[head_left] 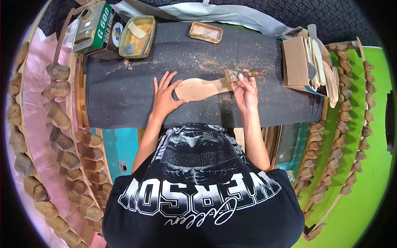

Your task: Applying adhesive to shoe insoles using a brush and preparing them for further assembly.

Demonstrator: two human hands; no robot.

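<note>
Tan insole (199, 91) sits just above center frame on a dark cloth (109, 99). Left hand (166, 96) is spread, unclenched, around its wide left end; right hand (247, 93) is pinching a paintbrush (252, 74), bristles by the right end. Cardboard box (295, 62)'s upper right.

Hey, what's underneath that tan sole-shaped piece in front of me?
Dark cloth, strewn with brown flecks, shows around the tan sole-shaped piece and probably runs beneath it. Whatever lies directly under the piece is covered and can't be seen.
</note>
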